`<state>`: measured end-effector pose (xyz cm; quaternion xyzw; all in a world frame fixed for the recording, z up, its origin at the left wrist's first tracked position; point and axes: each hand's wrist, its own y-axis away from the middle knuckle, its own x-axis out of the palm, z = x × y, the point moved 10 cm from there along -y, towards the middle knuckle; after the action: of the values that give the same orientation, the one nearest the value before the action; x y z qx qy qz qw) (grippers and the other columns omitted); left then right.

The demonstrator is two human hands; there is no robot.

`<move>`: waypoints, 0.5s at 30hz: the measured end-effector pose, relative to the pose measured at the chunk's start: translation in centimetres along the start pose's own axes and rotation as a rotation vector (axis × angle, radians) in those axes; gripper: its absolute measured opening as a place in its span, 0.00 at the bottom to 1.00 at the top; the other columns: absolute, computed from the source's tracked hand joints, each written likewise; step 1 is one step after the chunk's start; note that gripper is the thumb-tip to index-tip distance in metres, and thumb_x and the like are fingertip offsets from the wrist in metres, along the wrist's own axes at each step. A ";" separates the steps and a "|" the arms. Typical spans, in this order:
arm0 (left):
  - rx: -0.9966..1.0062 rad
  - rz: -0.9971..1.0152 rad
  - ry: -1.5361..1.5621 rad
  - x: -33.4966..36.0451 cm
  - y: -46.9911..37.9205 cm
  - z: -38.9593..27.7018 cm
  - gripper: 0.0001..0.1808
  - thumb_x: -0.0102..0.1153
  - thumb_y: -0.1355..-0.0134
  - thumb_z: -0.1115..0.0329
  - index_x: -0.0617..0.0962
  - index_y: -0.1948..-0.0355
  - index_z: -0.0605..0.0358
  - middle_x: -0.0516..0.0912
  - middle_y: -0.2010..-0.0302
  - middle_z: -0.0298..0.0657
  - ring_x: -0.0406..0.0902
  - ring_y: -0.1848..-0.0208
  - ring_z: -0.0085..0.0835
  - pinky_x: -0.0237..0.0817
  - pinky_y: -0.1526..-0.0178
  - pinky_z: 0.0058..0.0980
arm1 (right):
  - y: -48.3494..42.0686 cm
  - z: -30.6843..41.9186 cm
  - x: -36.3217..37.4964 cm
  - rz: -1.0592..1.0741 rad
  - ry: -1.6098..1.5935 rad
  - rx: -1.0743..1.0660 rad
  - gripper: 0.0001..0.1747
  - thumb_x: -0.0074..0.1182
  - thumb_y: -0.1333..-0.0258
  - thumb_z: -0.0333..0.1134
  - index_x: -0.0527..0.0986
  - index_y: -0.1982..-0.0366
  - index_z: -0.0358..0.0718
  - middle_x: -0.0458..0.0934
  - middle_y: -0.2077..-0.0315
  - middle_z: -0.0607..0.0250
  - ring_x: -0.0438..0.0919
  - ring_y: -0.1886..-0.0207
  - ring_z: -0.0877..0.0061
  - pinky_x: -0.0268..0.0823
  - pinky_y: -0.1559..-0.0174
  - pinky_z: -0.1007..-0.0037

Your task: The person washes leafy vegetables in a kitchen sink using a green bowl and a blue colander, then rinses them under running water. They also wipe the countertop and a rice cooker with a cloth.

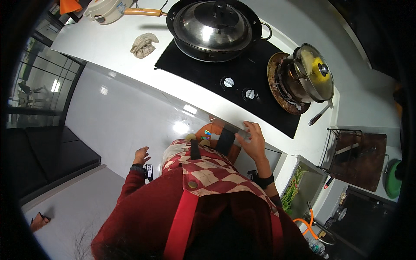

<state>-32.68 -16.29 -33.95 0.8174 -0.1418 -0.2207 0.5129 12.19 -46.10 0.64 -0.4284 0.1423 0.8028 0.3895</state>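
My left hand (pixel 141 155) hangs low at my side over the glossy floor, holding nothing, its fingers apart. Near the front edge of the white counter (pixel 208 92), my right hand (pixel 253 139) is raised with spread fingers and nothing in it. Beyond the counter edge is a black gas hob (pixel 240 70) with two silver knobs, one of them the right knob (pixel 250 94). On its left burner sits a black wok (pixel 208 56) under a domed steel lid (pixel 208 24). A steel pot (pixel 292 79) with a glass lid (pixel 310 70) stands on the right burner; something yellow shows through the glass.
A crumpled cloth (pixel 143 45) lies left of the hob, a cream pot (pixel 105 11) behind it. A knife (pixel 320 114) rests by the right wall. The sink (pixel 312 175) holds leafy greens (pixel 293 190), near an orange hose (pixel 307 227) and a rack with a cutting board (pixel 360 159).
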 end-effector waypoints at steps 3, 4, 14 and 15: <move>0.050 0.044 0.037 1.3 1.2 -1.3 0.19 0.56 0.43 0.61 0.75 0.50 0.51 0.72 0.49 0.38 0.69 0.47 0.37 0.70 0.54 0.42 | 0.6 -1.1 0.0 -0.009 0.012 0.003 0.16 0.60 0.51 0.31 0.75 0.59 0.37 0.75 0.65 0.61 0.75 0.67 0.72 0.69 0.65 0.74; 0.101 0.051 0.063 2.0 1.8 -2.6 0.16 0.55 0.42 0.61 0.76 0.53 0.51 0.75 0.55 0.35 0.74 0.53 0.33 0.70 0.56 0.39 | 0.7 -1.3 0.2 -0.011 0.036 -0.027 0.14 0.59 0.50 0.30 0.75 0.59 0.37 0.75 0.66 0.61 0.75 0.68 0.72 0.69 0.66 0.75; 0.749 0.049 -0.171 5.3 12.8 -24.3 0.15 0.54 0.38 0.57 0.79 0.56 0.56 0.82 0.62 0.36 0.81 0.62 0.26 0.71 0.64 0.26 | 0.4 -0.5 2.6 0.084 -0.047 -0.212 0.09 0.54 0.47 0.26 0.76 0.61 0.37 0.75 0.71 0.62 0.75 0.73 0.74 0.69 0.69 0.75; 0.820 0.036 -0.223 5.6 13.5 -27.2 0.16 0.55 0.38 0.59 0.78 0.56 0.58 0.83 0.63 0.37 0.81 0.63 0.26 0.71 0.64 0.25 | 0.2 -0.1 2.8 0.081 -0.062 -0.218 0.09 0.54 0.47 0.26 0.76 0.62 0.38 0.75 0.71 0.62 0.76 0.73 0.74 0.69 0.69 0.75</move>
<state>-14.16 -3.54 -12.74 0.9223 -0.2866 -0.2239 0.1305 11.19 -44.91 -1.69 -0.4373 0.0593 0.8413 0.3121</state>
